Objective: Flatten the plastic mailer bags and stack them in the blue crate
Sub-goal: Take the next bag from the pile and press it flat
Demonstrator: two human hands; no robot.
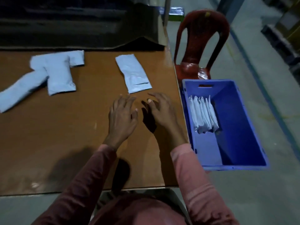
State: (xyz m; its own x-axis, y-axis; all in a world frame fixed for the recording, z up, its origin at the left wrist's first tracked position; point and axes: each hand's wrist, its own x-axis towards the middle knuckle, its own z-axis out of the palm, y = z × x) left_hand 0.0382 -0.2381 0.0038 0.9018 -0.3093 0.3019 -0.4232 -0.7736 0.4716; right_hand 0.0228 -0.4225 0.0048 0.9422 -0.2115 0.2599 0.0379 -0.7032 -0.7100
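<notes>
The single pale blue plastic mailer bag (134,73) lies creased on the brown wooden table (65,135), just beyond both hands and left of the blue plastic crate (240,127). Left hand (122,116) and right hand (159,111) hover spread, grasping nothing. Left of that bag, a heap of similar mailers (48,77) waits. Risk: poorly pressed creases could spring up, toppling the mailers standing on edge in the crate (203,114).

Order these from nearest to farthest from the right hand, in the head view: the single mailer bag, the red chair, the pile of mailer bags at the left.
1. Single mailer bag, just beyond the right hand.
2. Pile of mailer bags, far left.
3. Red chair, beyond the table's right corner.
</notes>
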